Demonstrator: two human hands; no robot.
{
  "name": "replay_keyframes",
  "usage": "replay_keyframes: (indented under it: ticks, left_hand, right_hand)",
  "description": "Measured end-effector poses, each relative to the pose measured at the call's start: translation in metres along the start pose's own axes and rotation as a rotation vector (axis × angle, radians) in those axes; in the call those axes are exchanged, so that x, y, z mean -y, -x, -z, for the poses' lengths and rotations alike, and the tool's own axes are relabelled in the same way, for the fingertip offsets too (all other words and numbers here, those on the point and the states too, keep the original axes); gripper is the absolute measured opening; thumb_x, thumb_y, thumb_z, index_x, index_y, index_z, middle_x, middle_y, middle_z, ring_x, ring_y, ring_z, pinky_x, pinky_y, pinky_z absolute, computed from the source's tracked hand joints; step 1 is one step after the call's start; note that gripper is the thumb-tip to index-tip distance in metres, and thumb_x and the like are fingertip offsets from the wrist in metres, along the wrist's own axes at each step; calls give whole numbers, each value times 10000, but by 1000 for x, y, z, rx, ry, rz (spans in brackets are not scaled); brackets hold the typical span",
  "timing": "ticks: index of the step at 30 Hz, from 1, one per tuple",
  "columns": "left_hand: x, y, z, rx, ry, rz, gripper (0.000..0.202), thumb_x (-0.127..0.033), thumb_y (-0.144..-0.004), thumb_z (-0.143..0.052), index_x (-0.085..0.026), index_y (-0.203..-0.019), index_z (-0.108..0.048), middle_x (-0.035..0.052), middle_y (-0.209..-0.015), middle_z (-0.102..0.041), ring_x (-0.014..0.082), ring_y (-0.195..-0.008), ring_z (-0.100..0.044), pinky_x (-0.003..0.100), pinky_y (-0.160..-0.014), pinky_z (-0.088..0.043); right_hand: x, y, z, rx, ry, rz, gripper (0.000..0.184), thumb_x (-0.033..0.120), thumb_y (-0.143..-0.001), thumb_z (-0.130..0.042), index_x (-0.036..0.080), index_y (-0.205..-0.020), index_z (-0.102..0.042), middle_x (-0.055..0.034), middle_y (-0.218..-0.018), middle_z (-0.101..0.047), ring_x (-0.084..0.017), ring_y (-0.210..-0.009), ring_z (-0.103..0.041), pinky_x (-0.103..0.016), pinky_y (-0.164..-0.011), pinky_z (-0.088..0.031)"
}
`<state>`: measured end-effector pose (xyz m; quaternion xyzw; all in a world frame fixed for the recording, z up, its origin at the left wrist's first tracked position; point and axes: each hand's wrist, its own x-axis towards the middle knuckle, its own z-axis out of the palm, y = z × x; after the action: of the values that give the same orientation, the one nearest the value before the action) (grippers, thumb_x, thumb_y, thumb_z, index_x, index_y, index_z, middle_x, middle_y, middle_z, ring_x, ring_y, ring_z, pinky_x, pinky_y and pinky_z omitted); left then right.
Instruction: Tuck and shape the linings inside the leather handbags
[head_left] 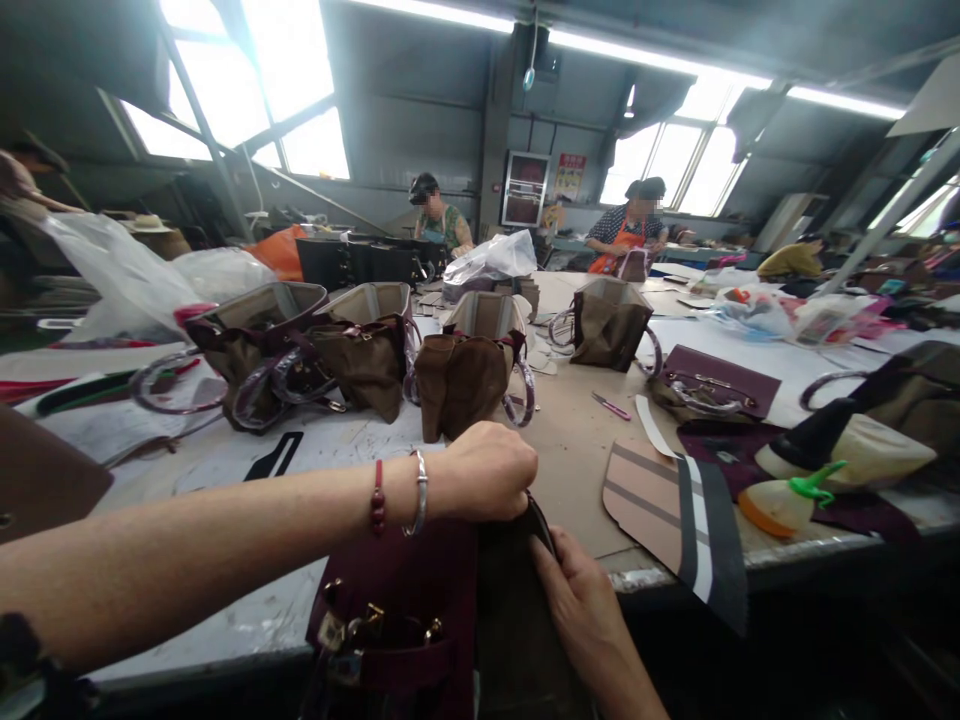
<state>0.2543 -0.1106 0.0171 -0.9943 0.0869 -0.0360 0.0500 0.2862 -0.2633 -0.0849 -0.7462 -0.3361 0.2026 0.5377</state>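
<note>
A dark olive-brown handbag (pixel 517 620) is close in front of me, below the table's front edge. Its burgundy flap (pixel 439 565) hangs on the left, with gold-coloured metal fittings (pixel 375 625) low on it. My left hand (pixel 491 470) reaches across from the left, closed in a fist at the bag's upper edge; its fingertips are hidden beneath it. Around the right side of the same edge, my right hand (pixel 581 585) grips with the thumb on the near face.
Several brown handbags (pixel 465 375) with wrapped handles stand across the table (pixel 559 445). To the right are a purple-handled tool (pixel 611 405), striped panels (pixel 649 490), a green-tipped bottle (pixel 780 505) and a burgundy bag (pixel 712 380). Other people (pixel 442 220) work farther back.
</note>
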Motion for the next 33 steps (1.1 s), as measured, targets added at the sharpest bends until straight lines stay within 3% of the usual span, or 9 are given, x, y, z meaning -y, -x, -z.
replay_keyframes:
  ticks: [5,10,13,16,18,21,26,30,33]
  left_hand:
    - [1,3,4,-9,22,23,181,-221,-639,-499,-135,-590,-651,109,-593,-628,211,-570,-595,246,-435,-338]
    - [5,5,7,29,56,35,191,-256,-660,-515,-134,-605,-650,102,-601,-630,215,-594,-595,249,-460,-377]
    - [8,13,8,-6,66,25,257,-308,-723,-494,-127,-622,-646,100,-677,-639,202,-672,-593,286,-620,-444]
    - [8,35,16,-157,27,-22,235,-312,-745,-504,-141,-659,-641,92,-958,-608,235,-943,-522,447,-928,-297]
    - [6,56,25,-249,1,5,175,-284,-752,-510,-167,-727,-637,73,-1135,-519,268,-1110,-395,533,-983,-129]
    - [0,94,36,-277,0,96,174,-284,-764,-513,-217,-895,-605,61,-1259,-406,289,-1209,-256,577,-975,-27]
    - [-24,142,16,-223,147,355,759,-624,-583,-557,-247,-1218,-380,157,-1377,-138,396,-1235,-84,639,-919,-78]
    - [-39,157,-2,-236,225,490,433,-514,-633,-564,-212,-943,-555,86,-1403,-32,386,-1243,4,617,-939,-89]
    - [-25,169,8,-280,277,564,270,-256,-722,-478,-223,-987,-514,49,-1402,-91,289,-1256,-140,480,-984,-221]
  right_hand:
    - [8,-11,3,24,68,78,310,359,-829,-390,154,-1002,-546,-62,-909,-607,-181,-853,-550,-219,-720,-421]
    - [11,-18,3,8,190,92,322,374,-837,-367,159,-904,-596,-50,-776,-621,-181,-721,-564,-234,-645,-407]
    - [19,-25,1,-17,216,92,344,378,-844,-339,163,-859,-607,-42,-719,-618,-180,-696,-562,-233,-614,-400]
    - [38,-37,0,-31,304,131,304,343,-841,-351,180,-804,-604,-30,-688,-621,-174,-667,-563,-229,-582,-386]
    - [53,-46,-1,-47,421,180,276,312,-839,-356,188,-765,-591,-27,-679,-624,-170,-642,-565,-229,-564,-370]
    - [75,-61,-7,-66,630,236,282,276,-850,-338,194,-718,-573,-32,-679,-633,-168,-641,-577,-225,-545,-349]
    - [93,-81,-28,-89,847,266,282,258,-840,-373,175,-649,-563,-91,-647,-635,-196,-621,-585,-244,-489,-303]
    - [99,-90,-35,-100,887,288,261,239,-827,-390,168,-638,-557,-110,-629,-627,-205,-601,-584,-249,-464,-291]
    - [103,-81,-22,-99,925,308,271,229,-822,-382,177,-614,-548,-110,-624,-626,-213,-603,-586,-257,-461,-298]
